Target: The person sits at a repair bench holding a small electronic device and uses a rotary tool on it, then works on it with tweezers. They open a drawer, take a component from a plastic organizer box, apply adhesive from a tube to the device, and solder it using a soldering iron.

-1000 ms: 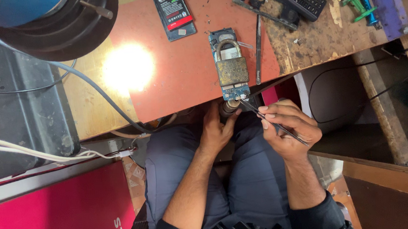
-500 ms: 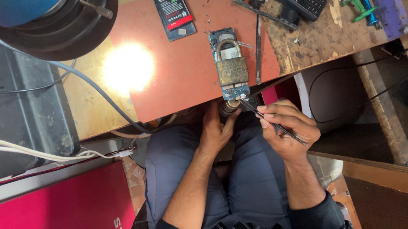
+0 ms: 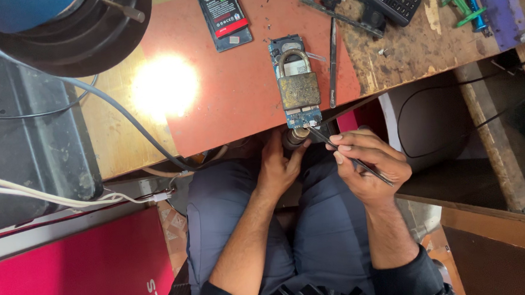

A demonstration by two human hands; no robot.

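I sit with my grey-trousered knees under the edge of the worn wooden worktop, its middle covered by a reddish mat with a bright spot of lamp light on it. My left hand is curled shut around a small metal cylinder just below the worktop's edge. My right hand pinches thin dark tweezers, tips touching the near end of a blue circuit board. A tarnished brass padlock lies on that board. Farther off lie a slim metal tool and a black battery.
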